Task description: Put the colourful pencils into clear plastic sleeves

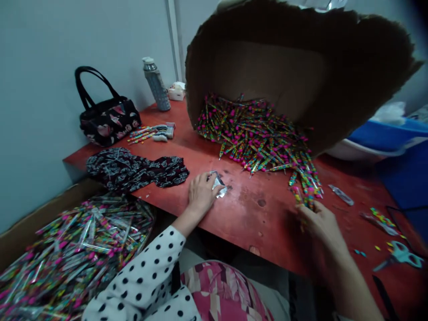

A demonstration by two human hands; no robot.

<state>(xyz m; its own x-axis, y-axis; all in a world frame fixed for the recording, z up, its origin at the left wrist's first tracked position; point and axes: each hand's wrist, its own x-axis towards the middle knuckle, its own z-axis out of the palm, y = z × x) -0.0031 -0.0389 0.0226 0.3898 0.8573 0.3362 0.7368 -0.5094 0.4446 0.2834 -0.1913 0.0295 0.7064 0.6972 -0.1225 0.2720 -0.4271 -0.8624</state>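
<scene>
Loose pile of pink-and-yellow patterned sticks (250, 133)

Tabletop (264, 232) scuffed glossy red paint; cardboard (254, 67) matt, rough-torn edge; pens (254, 133) glossy plastic.

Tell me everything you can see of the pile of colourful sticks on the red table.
The pile of colourful sticks is a loose heap of many slim sticks, patterned in pink, yellow and green, with a glossy, plastic-looking finish. They lie crisscrossed at all angles on the red table, spreading out from the mouth of a torn cardboard box tilted on its side. The heap narrows into a trailing strand at the front right, where the right hand touches its end.
</scene>
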